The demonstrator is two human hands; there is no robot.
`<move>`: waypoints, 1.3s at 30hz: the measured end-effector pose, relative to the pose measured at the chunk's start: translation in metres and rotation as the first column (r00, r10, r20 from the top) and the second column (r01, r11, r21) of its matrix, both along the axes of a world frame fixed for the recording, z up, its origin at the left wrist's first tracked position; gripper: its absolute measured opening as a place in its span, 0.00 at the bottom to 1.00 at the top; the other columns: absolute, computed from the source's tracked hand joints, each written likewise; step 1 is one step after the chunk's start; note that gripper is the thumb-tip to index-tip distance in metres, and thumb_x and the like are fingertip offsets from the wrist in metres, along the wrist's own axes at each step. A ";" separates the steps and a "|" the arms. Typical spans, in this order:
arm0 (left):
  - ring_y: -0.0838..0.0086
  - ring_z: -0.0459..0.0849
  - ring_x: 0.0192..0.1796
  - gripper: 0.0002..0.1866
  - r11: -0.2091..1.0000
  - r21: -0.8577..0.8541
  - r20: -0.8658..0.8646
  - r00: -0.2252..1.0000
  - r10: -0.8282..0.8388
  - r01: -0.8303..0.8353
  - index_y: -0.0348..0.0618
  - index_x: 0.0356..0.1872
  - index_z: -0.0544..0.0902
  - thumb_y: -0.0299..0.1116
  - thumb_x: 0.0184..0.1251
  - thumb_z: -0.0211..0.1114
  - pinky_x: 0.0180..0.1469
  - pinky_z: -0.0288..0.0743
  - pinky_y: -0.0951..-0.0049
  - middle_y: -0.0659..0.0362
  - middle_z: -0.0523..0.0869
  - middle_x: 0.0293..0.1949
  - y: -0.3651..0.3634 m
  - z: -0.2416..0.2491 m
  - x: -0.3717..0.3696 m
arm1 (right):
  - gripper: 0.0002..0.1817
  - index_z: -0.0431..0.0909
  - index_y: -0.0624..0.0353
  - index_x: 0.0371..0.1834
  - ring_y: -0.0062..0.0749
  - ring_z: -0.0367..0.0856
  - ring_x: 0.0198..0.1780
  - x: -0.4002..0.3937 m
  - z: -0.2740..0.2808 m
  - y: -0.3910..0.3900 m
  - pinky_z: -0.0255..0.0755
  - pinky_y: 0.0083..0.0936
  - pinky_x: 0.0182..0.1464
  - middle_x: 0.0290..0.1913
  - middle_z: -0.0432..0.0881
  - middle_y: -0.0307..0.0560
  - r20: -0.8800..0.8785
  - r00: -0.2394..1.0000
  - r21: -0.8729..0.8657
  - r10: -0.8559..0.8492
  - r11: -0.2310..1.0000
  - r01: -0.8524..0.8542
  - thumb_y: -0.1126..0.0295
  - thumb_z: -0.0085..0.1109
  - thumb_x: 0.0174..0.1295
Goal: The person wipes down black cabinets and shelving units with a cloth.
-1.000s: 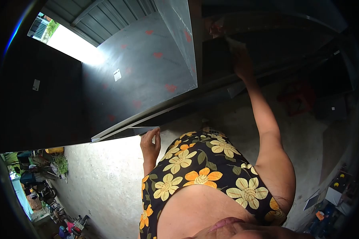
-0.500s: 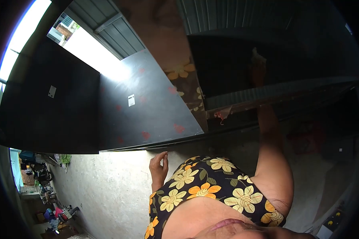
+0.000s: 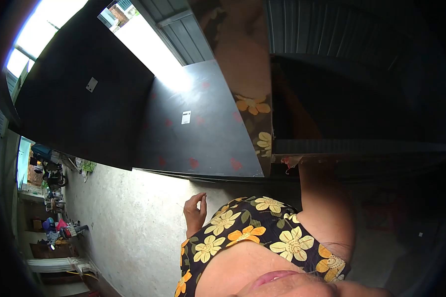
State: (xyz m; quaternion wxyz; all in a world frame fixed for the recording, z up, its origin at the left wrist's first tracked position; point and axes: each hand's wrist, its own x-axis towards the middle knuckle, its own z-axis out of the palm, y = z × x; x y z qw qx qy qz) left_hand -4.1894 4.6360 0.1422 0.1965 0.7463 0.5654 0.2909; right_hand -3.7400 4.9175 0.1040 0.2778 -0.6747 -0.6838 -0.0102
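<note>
My left hand [image 3: 195, 212] hangs beside my flowered top [image 3: 248, 227], below the lower edge of a glossy dark panel [image 3: 198, 141]. Its fingers are loosely bent, a little apart, and nothing shows in them. My right arm [image 3: 324, 198] reaches up past a chipped edge [image 3: 293, 162] into the dark opening [image 3: 362, 99] of a large dark piece of furniture. The right hand itself is lost in there, so what it holds or touches is hidden. A shiny narrow panel [image 3: 248, 59] left of the opening mirrors my skin and the flowers of my top.
A second dark panel [image 3: 79, 104] with a white label stands angled at the left. Under the panels lies a grey concrete floor [image 3: 119, 222]. A motorbike [image 3: 72, 230] and clutter are at the far left. A reddish item [image 3: 381, 218] shows dimly at the right.
The view has shifted, moving the panels right. My right hand, visible earlier inside the opening with a whitish cloth-like wad, has moved left and out of sight. My left hand has barely moved.
</note>
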 end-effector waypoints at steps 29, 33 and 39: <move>0.65 0.85 0.35 0.06 0.936 0.053 0.087 0.932 -0.352 0.348 0.40 0.37 0.83 0.23 0.60 0.62 0.41 0.72 0.69 0.56 0.86 0.33 0.046 -0.029 -0.192 | 0.14 0.79 0.66 0.49 0.50 0.77 0.52 -0.228 -0.006 -0.304 0.71 0.37 0.55 0.50 0.80 0.57 -0.638 0.630 0.287 -0.443 0.622 0.728 0.78 0.52 0.60; 0.66 0.85 0.36 0.06 0.951 0.065 0.132 0.942 -0.308 0.302 0.38 0.37 0.83 0.22 0.60 0.61 0.41 0.73 0.69 0.56 0.87 0.34 0.052 -0.040 -0.201 | 0.20 0.71 0.73 0.56 0.57 0.67 0.62 -0.222 0.002 -0.279 0.58 0.40 0.66 0.59 0.71 0.65 -0.214 0.797 0.237 -0.564 0.762 0.603 0.74 0.51 0.62; 0.61 0.83 0.49 0.13 0.937 0.347 0.282 0.949 -0.140 0.035 0.41 0.48 0.80 0.20 0.62 0.59 0.54 0.75 0.65 0.52 0.83 0.48 0.107 0.010 -0.199 | 0.35 0.60 0.78 0.62 0.64 0.52 0.69 -0.217 -0.001 -0.241 0.47 0.47 0.71 0.67 0.56 0.71 0.151 0.694 -0.183 -0.704 0.670 0.719 0.56 0.53 0.63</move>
